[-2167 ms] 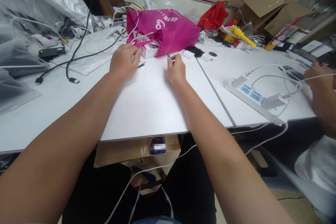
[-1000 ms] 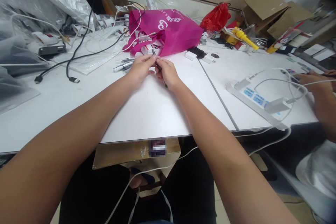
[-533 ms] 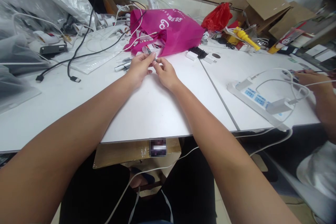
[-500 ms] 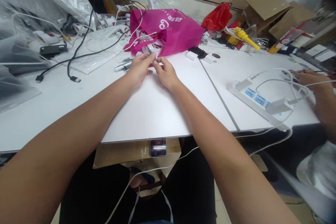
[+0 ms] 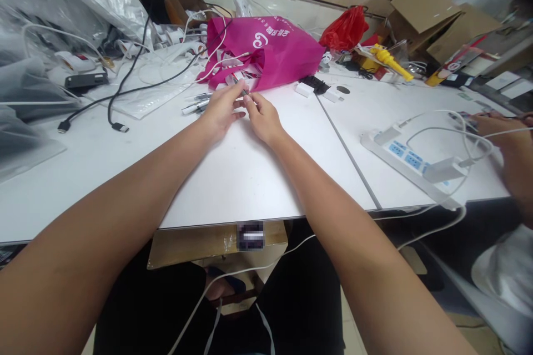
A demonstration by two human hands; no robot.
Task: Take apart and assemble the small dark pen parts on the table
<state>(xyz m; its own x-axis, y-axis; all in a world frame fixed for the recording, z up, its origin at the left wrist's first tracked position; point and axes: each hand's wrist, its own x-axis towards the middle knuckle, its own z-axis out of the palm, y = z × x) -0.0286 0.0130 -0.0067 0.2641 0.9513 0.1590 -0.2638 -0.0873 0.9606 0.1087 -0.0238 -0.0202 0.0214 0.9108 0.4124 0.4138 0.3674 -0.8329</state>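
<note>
My left hand [image 5: 221, 108] and my right hand [image 5: 261, 116] meet over the white table [image 5: 233, 172], just in front of a pink bag [image 5: 275, 50]. Both pinch a small thin dark object [image 5: 242, 90] between their fingertips; I cannot make out what it is. A few silvery pen-like pieces [image 5: 195, 104] lie on the table just left of my left hand. Small white boxes [image 5: 237, 73] show in the mouth of the bag.
Black cables [image 5: 120, 89] and plastic bags [image 5: 54, 5] crowd the left. A white power strip [image 5: 410, 163] with a plugged charger lies to the right. Another person's hand [image 5: 506, 138] works at the far right. Cardboard boxes [image 5: 425, 11] and a red bag [image 5: 343, 28] stand behind.
My hands came together from apart and now both hold the small dark object close to the bag. Several silvery pieces now lie left of my left hand.
</note>
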